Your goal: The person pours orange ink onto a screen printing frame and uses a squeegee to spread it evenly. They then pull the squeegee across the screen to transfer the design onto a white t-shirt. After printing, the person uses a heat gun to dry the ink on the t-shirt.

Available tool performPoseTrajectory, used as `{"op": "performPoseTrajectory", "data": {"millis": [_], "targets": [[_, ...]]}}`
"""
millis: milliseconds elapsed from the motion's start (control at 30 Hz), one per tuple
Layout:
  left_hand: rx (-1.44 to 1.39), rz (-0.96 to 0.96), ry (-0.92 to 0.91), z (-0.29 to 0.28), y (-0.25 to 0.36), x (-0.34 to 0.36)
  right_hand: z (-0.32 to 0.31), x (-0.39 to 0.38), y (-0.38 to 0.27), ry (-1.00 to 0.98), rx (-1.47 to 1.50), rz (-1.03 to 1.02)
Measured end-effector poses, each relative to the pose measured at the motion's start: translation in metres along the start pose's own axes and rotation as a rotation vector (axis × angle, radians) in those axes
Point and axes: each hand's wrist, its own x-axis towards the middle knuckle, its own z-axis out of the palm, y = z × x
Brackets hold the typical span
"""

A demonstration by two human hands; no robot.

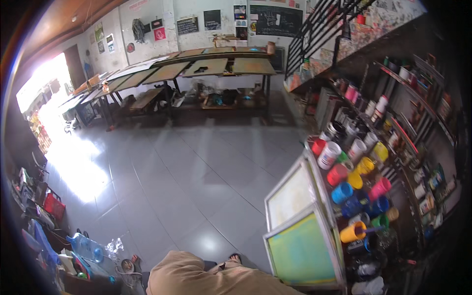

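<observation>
My two hands both outside this view, so I cannot tell their grip, tan trousers below, a green-yellow framed screen beside them, a pale screen beyond, both along the bench's left edge, an orange cup near that edge.

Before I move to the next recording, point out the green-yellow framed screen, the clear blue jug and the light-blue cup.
Green-yellow framed screen (305, 248), head view: middle of its mesh.
Clear blue jug (84, 247), head view: side of its body.
Light-blue cup (339, 194), head view: its outer side.
</observation>
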Motion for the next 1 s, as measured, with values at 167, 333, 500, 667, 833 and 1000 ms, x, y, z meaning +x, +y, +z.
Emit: {"op": "performPoseTrajectory", "data": {"millis": [167,333,500,667,833,1000], "targets": [[-0.143,-0.231,-0.574,-0.047,0.004,-0.006,0.025,0.118,-0.101,-0.047,-0.066,-0.004],[0.106,0.252,-0.525,-0.033,-0.016,0.112,0.060,0.182,-0.160,-0.175,-0.159,0.096],[-0.582,-0.417,-0.273,-0.166,0.055,0.166,0.079,0.274,-0.197,-0.303,-0.427,0.193],[-0.707,-0.771,-0.049,-0.145,-0.011,0.190,0.115,0.391,-0.281,-0.487,-0.785,0.189],[-0.714,-1.240,-0.277,-0.094,-0.033,0.156,0.159,0.515,-0.406,-0.637,-1.181,0.079],[-1.013,-1.428,-0.339,-0.121,0.020,0.157,0.309,0.617,-0.589,-0.268,-0.375,-0.289]]}}
